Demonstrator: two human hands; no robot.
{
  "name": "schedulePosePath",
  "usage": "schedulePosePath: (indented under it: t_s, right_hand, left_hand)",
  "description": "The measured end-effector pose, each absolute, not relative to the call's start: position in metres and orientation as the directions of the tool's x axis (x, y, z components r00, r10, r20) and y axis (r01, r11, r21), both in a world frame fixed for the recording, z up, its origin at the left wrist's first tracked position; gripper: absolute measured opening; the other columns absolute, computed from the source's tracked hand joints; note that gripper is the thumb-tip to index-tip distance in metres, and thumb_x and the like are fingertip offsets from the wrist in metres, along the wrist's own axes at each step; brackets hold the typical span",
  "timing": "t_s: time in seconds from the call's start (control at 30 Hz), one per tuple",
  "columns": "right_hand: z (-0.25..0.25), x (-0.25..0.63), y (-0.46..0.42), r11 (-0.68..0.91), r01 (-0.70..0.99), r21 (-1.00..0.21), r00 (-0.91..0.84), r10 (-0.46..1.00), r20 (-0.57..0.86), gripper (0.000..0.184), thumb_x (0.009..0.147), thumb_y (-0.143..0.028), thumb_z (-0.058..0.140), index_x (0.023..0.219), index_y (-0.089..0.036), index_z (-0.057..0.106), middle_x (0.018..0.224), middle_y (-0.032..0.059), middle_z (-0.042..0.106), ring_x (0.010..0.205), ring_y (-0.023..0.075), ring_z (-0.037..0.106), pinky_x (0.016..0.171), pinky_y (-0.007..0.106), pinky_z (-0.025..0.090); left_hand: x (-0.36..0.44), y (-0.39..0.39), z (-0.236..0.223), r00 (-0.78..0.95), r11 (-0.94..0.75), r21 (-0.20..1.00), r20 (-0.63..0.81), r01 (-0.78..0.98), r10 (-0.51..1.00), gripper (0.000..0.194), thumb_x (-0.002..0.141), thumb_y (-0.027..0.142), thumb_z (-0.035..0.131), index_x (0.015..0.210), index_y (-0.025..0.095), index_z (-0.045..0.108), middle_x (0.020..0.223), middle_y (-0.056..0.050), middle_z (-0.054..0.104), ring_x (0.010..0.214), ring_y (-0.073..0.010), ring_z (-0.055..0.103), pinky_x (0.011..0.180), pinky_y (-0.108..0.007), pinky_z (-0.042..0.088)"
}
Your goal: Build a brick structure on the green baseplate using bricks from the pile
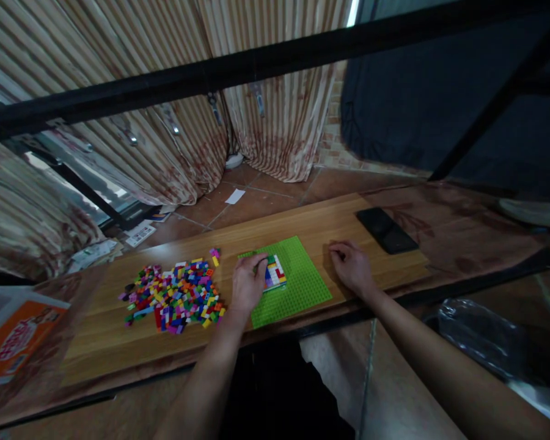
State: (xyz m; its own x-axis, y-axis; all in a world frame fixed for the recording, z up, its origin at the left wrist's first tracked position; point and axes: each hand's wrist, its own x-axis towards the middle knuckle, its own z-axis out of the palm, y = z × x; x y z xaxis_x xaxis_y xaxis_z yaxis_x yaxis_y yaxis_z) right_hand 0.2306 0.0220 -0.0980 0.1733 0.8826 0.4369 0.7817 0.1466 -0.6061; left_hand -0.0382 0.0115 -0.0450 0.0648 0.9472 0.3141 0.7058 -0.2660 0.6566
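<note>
A green studded baseplate (305,278) lies on the wooden board. Near its left side sits a low, flat build of toy bricks (275,275) in white, red, blue, yellow and green. My left hand (248,282) is over the build's left edge, thumb and fingers closed together at its far left corner. Whatever is between those fingertips is hidden. To the right of the baseplate, my right hand (349,267) rests on the board with fingers loosely curled in, and nothing shows in it. A heap of loose toy bricks (178,296) spreads out left of my left hand.
A black phone (385,230) lies at the board's right end. Beyond the wooden board (91,333), at far left, is a container with an orange label (21,336). A dark metal bar (275,58) crosses above the far side. Clear plastic wrapping (479,336) is at lower right.
</note>
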Motion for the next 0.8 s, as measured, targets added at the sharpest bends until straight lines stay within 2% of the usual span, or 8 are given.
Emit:
schedulePosePath:
  t_s: [0.4,0.67,0.8]
  right_hand:
    - [-0.097,0.231,0.020,0.182,0.785,-0.592,0.144,0.876,0.460,0.022,0.084,-0.024,0.050,0.088,-0.018,0.071,0.093,0.0092,0.067,0.087,0.0226,0.062,0.083,0.038,0.049]
    - [-0.100,0.231,0.020,0.187,0.816,-0.547,0.109,0.880,0.463,0.022,0.084,-0.023,0.050,0.090,-0.018,0.071,0.095,0.0096,0.067,0.087,0.0233,0.061,0.082,0.038,0.049]
    - [-0.101,0.231,0.020,0.177,0.841,-0.512,0.085,0.890,0.447,0.025,0.085,-0.025,0.048,0.093,-0.017,0.070,0.098,0.0104,0.066,0.089,0.0233,0.061,0.082,0.037,0.049]
  left_hand:
    - [-0.034,0.016,-0.034,0.036,-0.114,0.754,0.119,0.647,0.992,0.024,0.086,0.023,0.053,0.101,0.020,0.072,0.099,-0.004,0.074,0.089,-0.0158,0.067,0.087,-0.030,0.051]
    - [-0.038,0.031,-0.022,0.100,-0.049,0.729,-0.028,0.683,0.995,0.023,0.081,0.017,0.055,0.092,0.020,0.075,0.091,-0.002,0.076,0.078,-0.0135,0.068,0.076,-0.024,0.053]
    - [-0.040,0.038,-0.021,0.134,-0.071,0.710,-0.034,0.700,0.990,0.022,0.078,0.015,0.057,0.087,0.022,0.076,0.080,-0.001,0.075,0.069,-0.0136,0.066,0.068,-0.024,0.053]
